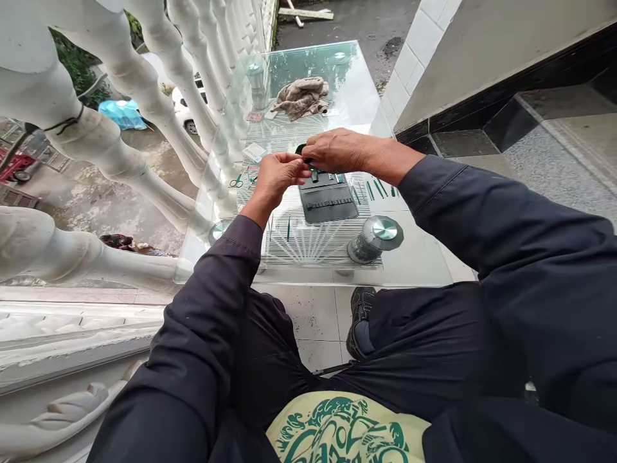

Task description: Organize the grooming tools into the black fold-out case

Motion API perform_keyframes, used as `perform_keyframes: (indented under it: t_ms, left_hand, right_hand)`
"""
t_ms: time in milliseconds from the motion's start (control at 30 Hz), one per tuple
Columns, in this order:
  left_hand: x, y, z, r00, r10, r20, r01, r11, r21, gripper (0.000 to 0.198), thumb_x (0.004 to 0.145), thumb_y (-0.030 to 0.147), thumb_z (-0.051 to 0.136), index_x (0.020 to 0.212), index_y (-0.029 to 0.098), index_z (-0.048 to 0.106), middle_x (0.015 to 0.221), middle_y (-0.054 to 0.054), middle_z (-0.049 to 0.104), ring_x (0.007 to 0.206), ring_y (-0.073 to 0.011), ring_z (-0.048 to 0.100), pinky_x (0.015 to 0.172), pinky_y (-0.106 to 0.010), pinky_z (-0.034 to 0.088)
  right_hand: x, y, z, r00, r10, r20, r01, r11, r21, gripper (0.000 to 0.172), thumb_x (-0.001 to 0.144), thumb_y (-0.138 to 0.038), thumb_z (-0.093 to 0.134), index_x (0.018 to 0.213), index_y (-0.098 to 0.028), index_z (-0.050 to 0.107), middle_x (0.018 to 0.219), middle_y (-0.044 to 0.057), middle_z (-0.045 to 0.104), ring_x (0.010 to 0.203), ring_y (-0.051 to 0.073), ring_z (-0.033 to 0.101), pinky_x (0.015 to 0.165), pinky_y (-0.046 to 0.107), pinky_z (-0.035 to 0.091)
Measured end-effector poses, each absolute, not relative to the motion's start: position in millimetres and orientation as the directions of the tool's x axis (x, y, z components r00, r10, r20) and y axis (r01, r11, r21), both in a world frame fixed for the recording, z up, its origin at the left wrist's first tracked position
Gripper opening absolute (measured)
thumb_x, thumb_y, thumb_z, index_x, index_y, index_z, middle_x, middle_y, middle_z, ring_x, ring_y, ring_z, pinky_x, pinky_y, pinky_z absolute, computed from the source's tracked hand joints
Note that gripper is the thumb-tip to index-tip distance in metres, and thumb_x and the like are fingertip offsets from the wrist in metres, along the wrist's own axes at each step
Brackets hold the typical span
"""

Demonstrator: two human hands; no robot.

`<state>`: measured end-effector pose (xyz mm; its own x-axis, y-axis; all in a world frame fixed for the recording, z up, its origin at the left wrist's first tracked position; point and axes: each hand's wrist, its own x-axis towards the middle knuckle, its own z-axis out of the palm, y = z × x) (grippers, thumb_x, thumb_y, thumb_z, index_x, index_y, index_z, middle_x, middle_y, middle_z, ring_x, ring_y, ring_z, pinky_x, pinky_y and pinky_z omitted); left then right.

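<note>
Two hands met over an open tool case

The case (324, 197) lay open and flat on the glass table (349, 80), near the table's middle. Taking it as the hub of a clock, with twelve at the table's far end, both hands met at about eleven, just above its far edge.

The left hand (279, 173) came in from seven o'clock, its fingers bent and drawn close. The right hand (332, 148) reached across from four, its fingers pressed together and their tips touching or almost touching the left's. A dark piece (299, 149) showed beside the fingertips (too small to name, and I could not tell whether either hand pinched it or whether it belonged to the case).

A row of loops (332, 204) crossed the near half of the case; a few small tools sat in the far half, partly below the hands. More slim tools (380, 188) lay side by side at three o'clock, well clear of the hands. A thin green tool (288, 227) lay at eight, and scissors (236, 182) at nine. A crumpled cloth (303, 98) rested near twelve, and a table leg (375, 239) stood under the glass at about half past four.
</note>
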<state>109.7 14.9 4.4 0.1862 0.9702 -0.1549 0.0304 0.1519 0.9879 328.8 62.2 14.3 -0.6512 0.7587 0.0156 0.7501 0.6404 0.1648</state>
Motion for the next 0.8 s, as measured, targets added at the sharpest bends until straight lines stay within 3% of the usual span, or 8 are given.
perform_keyframes:
  t_ms: [200,333,400,467,533,600,667,800]
  left_hand:
    - [130.3,14.6,-2.4,0.248,0.938,-0.24,0.017,0.244,0.97,0.026,0.11,0.006,0.091,0.091,0.019,0.078,0.081,-0.009,0.086,0.089,-0.0224,0.093,0.102,-0.039,0.078]
    - [134.8,16.8,-8.8,0.237,0.934,-0.267,0.002,0.274,0.962,0.02,0.103,0.001,0.091,0.097,0.017,0.08,0.083,-0.011,0.088,0.092,-0.0252,0.094,0.107,-0.043,0.08]
    - [136.8,16.8,-10.5,0.176,0.951,-0.254,-0.042,0.265,0.963,0.02,0.101,0.001,0.092,0.103,0.017,0.08,0.087,-0.011,0.089,0.097,-0.0272,0.096,0.11,-0.045,0.081]
    - [139.7,16.1,-11.7,0.125,0.962,-0.241,-0.084,0.252,0.964,0.02,0.102,0.002,0.091,0.105,0.017,0.079,0.093,-0.012,0.09,0.1,-0.0269,0.097,0.11,-0.044,0.081]
    - [143.8,14.5,-13.2,0.09,0.967,-0.238,-0.104,0.247,0.964,0.02,0.106,0.003,0.088,0.101,0.019,0.078,0.094,-0.01,0.09,0.097,-0.0243,0.096,0.107,-0.041,0.081]
    - [148.5,12.4,-15.4,0.08,0.97,-0.229,-0.112,0.237,0.965,0.022,0.109,0.004,0.087,0.096,0.02,0.078,0.092,-0.008,0.09,0.093,-0.0222,0.095,0.105,-0.039,0.08]
    - [153.0,10.1,-18.4,0.08,0.972,-0.221,-0.114,0.229,0.967,0.024,0.108,0.004,0.089,0.092,0.019,0.079,0.089,-0.006,0.089,0.093,-0.0227,0.095,0.104,-0.039,0.08]
    - [158.6,7.3,-26.1,0.064,0.975,-0.215,-0.103,0.22,0.97,0.027,0.103,0.002,0.094,0.085,0.018,0.082,0.084,-0.005,0.088,0.094,-0.0247,0.095,0.104,-0.041,0.079]
  right_hand:
    - [348.6,36.5,1.6,-0.662,0.746,0.074,0.749,0.653,0.109,0.028,0.125,-0.019,0.057,0.132,-0.02,0.084,0.123,0.018,0.085,0.12,0.034,0.079,0.103,0.044,0.06]
    - [353.6,31.0,3.0,-0.664,0.733,0.147,0.742,0.67,0.008,0.034,0.121,-0.017,0.054,0.134,-0.021,0.085,0.135,0.021,0.087,0.132,0.039,0.08,0.11,0.051,0.065]
    - [354.3,28.7,12.0,-0.511,0.822,0.251,0.823,0.552,-0.136,0.031,0.122,-0.023,0.058,0.135,-0.023,0.086,0.14,0.021,0.089,0.137,0.041,0.081,0.114,0.055,0.069]
    - [351.1,25.3,23.3,-0.242,0.925,0.293,0.847,0.348,-0.401,0.025,0.123,-0.031,0.063,0.128,-0.025,0.088,0.132,0.019,0.091,0.127,0.041,0.086,0.108,0.055,0.074]
    - [342.8,21.7,31.8,-0.037,0.986,0.16,0.733,0.136,-0.667,0.022,0.122,-0.035,0.069,0.113,-0.025,0.086,0.112,0.017,0.091,0.104,0.037,0.09,0.091,0.05,0.08]
    - [331.1,19.2,34.0,0.019,1.0,-0.006,0.59,-0.016,-0.807,0.016,0.115,-0.033,0.079,0.102,-0.024,0.083,0.093,0.013,0.087,0.084,0.032,0.088,0.074,0.045,0.08]
    - [319.5,19.1,29.9,0.031,0.996,-0.084,0.504,-0.089,-0.859,0.01,0.105,-0.024,0.091,0.101,-0.023,0.081,0.081,0.009,0.082,0.076,0.03,0.086,0.067,0.041,0.079]
    - [308.0,25.4,13.3,0.087,0.988,-0.129,0.405,-0.154,-0.901,0.027,0.091,-0.009,0.099,0.099,-0.022,0.077,0.077,0.006,0.077,0.077,0.033,0.088,0.071,0.043,0.082]
